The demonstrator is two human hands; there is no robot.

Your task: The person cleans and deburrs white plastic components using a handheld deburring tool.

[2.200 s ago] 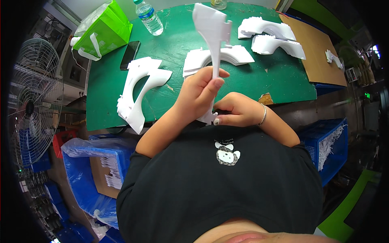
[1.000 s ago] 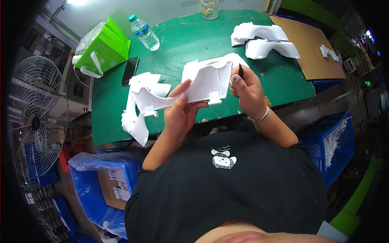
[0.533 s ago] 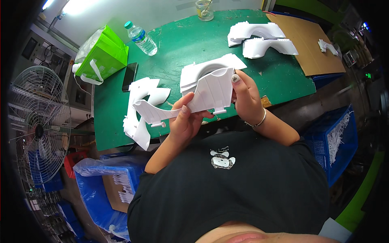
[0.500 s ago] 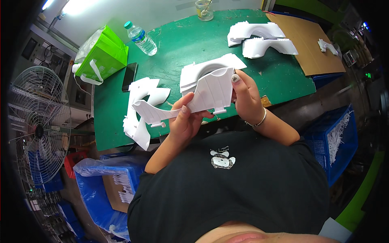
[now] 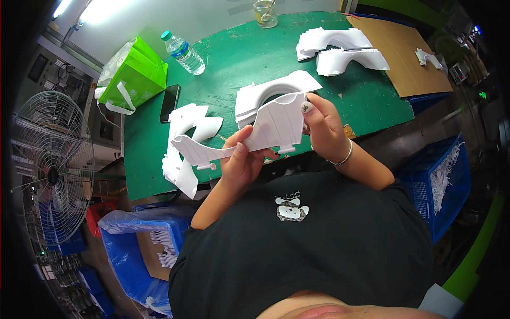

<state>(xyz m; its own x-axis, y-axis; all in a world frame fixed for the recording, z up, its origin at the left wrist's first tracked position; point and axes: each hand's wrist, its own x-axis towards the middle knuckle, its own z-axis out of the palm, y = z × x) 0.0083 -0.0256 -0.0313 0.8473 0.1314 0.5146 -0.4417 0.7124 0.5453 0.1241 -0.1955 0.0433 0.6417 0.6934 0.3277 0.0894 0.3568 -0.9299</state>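
Both hands hold one long white moulded plastic part [image 5: 255,133] level above the near edge of the green table [image 5: 239,58]. My left hand [image 5: 241,162] grips it from below at the middle. My right hand [image 5: 321,127] holds its wide ribbed end, thumb on top. The narrow end points left. Behind it on the table lies a stack of similar white parts [image 5: 268,90]. To the left lies another pile of white parts [image 5: 186,143].
Two more white parts [image 5: 340,50] lie at the back right beside a brown cardboard sheet [image 5: 398,53]. A green bag [image 5: 133,80], a water bottle [image 5: 183,53], a black phone [image 5: 169,102] and a glass jar [image 5: 264,11] stand farther back. A fan [image 5: 45,170] and blue crates are left.
The white part stood upright in my hands at first; it has been turned down to lie level, narrow end to the left. Both hands kept their hold on it.
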